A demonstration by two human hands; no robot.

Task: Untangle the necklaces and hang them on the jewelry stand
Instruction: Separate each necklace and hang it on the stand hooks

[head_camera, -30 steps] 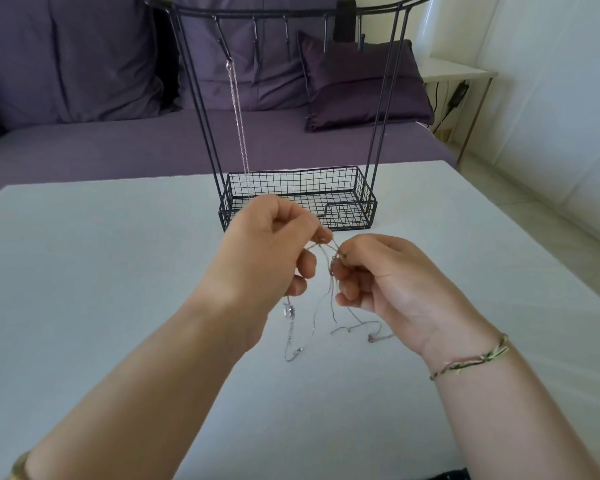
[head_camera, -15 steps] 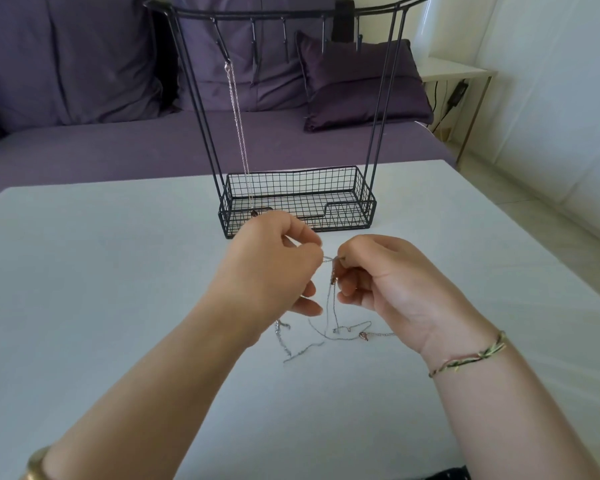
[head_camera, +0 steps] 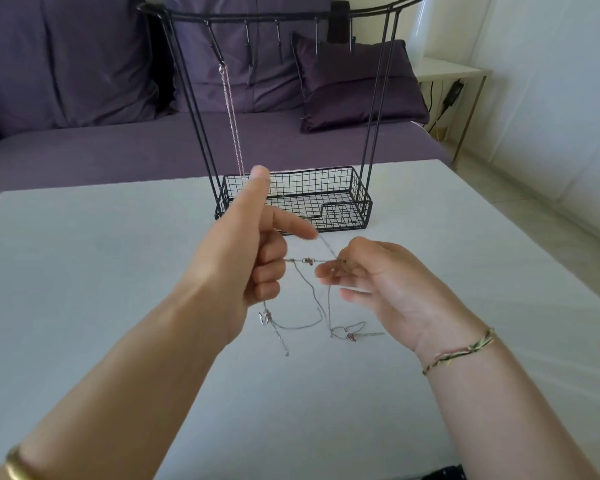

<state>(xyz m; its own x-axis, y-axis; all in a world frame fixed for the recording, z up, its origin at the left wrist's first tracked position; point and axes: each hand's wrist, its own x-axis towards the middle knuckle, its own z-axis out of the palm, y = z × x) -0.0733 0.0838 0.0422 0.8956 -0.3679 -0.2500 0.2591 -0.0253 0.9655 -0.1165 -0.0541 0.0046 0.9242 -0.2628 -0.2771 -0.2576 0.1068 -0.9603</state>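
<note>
Jewelry stand matt black metal wire; necklaces thin shiny metal chain; surface smooth matt white; sofa purple cloth.

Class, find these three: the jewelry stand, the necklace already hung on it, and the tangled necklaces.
jewelry stand (head_camera: 347, 216): head view, basket's front mesh wall.
hung necklace (head_camera: 234, 133): head view, middle of its chain.
tangled necklaces (head_camera: 308, 261): head view, clasp on the taut strand.

We are in a home living room: a long purple fabric sofa with plump purple satin cushions runs behind our flat white table, where a black wire jewelry stand sits, and a small white side table with a dangling black charger fills the corner.
</note>
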